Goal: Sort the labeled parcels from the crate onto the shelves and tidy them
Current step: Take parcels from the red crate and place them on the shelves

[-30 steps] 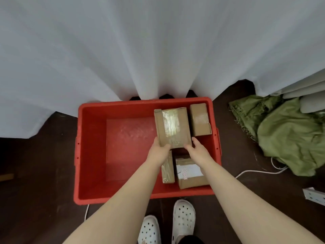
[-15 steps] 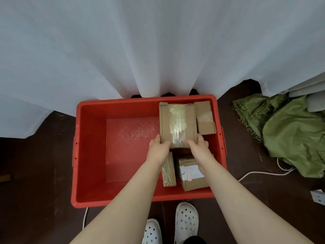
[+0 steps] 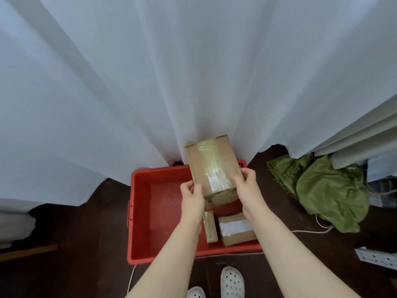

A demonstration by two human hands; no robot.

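1. taped cardboard parcel held above red crate, long axis pointing away from the person.
2. left hand and right hand grip its near end, one per side.
3. shelves not in view.

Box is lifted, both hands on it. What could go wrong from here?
The left grip and right grip hold the taped box only at its near end; it may slip or tip into the red crate. The white cable on the floor might snag a foot when turning away.
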